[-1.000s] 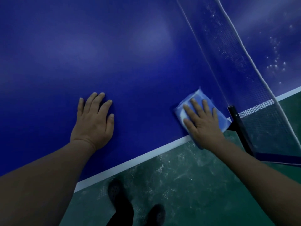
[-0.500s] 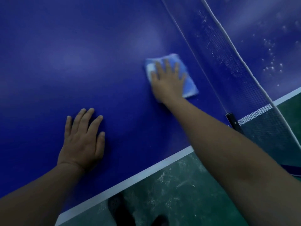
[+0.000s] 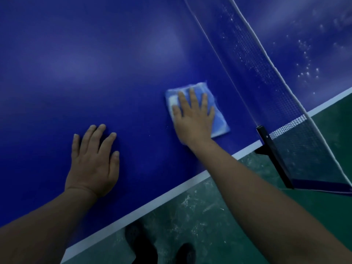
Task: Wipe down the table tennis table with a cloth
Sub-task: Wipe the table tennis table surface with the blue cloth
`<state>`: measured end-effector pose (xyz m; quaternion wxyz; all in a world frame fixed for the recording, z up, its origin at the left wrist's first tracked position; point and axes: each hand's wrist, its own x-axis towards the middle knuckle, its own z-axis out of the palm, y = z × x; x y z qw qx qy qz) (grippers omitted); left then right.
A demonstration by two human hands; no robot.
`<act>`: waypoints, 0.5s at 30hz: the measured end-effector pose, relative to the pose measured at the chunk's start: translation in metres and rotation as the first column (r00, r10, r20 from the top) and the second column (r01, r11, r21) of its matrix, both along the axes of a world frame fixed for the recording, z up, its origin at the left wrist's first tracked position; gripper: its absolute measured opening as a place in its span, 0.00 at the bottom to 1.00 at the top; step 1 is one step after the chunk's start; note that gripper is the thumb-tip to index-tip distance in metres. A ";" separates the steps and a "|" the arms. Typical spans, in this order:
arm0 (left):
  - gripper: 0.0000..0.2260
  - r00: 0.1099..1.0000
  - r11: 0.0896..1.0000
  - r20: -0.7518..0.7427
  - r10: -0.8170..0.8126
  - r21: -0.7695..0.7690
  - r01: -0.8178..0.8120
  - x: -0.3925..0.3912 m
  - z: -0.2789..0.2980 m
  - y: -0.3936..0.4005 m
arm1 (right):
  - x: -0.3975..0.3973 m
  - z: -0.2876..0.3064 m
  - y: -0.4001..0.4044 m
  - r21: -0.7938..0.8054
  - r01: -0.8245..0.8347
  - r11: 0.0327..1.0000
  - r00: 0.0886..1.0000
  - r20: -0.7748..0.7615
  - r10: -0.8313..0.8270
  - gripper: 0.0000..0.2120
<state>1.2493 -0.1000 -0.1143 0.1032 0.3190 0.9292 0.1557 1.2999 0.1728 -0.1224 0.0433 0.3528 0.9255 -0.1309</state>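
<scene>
The blue table tennis table [image 3: 95, 63] fills most of the view, its white edge line running from lower left to right. A folded light-blue cloth [image 3: 219, 119] lies flat on the table close to the net. My right hand [image 3: 194, 117] presses on the cloth with straight, spread fingers and covers most of it. My left hand [image 3: 93, 161] rests flat on the bare table to the left, fingers spread, holding nothing.
The net [image 3: 266, 77] runs diagonally at the right, with its black post [image 3: 270, 149] clamped at the table edge. White specks dot the table half beyond the net [image 3: 306, 69]. Below the edge is a scuffed green floor [image 3: 200, 216], where my dark shoes [image 3: 139, 242] show.
My right hand slid the cloth away from the edge up the table, then back toward the edge beside the net. My left hand stayed planted on the table.
</scene>
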 end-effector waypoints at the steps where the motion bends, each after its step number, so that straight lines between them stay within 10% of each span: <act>1: 0.29 1.000 1.000 0.000 -0.001 -0.002 0.001 0.001 0.000 0.001 | 0.020 0.000 0.013 0.024 0.056 0.998 0.998 0.009 -0.056 0.26; 6: 0.28 1.000 1.000 -0.003 -0.005 -0.020 0.005 0.001 0.002 0.001 | 0.078 0.001 0.036 0.038 0.178 0.983 0.982 0.064 -0.180 0.28; 11: 0.29 1.000 1.000 -0.001 0.005 0.010 -0.005 -0.001 0.001 0.000 | -0.037 0.006 0.041 0.035 -0.268 0.963 0.963 0.038 0.266 0.25; 15: 0.29 1.000 0.999 0.000 0.010 0.036 -0.010 -0.001 -0.003 -0.002 | -0.006 0.003 -0.005 0.124 -0.804 0.582 0.592 0.064 0.803 0.26</act>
